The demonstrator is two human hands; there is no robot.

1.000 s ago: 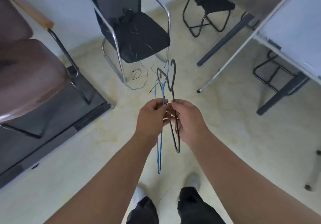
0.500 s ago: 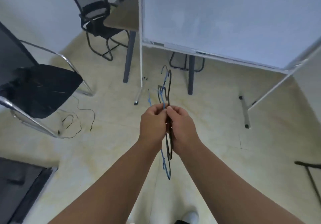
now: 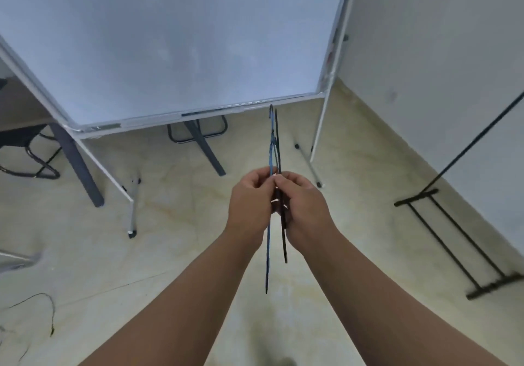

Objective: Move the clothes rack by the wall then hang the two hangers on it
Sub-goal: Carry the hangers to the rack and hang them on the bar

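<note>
Two thin hangers are held edge-on in front of me, hooks pointing up. My left hand (image 3: 249, 201) pinches the blue hanger (image 3: 268, 252). Close beside it, my right hand (image 3: 304, 206) grips the black hanger (image 3: 283, 240). The two hands touch at the fingertips and the hangers lie nearly side by side. The black clothes rack (image 3: 453, 238) stands by the white wall (image 3: 439, 53) at the right, its base on the floor and one thin pole slanting up out of view.
A large whiteboard on a white stand (image 3: 175, 42) fills the space straight ahead, its feet spread on the beige floor. A grey table leg (image 3: 76, 164) and a black chair (image 3: 25, 150) are at the left. A loose black cable (image 3: 48, 314) lies at lower left.
The view has swung to the right: the chairs slid out to the left, the whiteboard came to the centre, and the clothes rack appeared at the right. Both hands kept their hold on the hangers.
</note>
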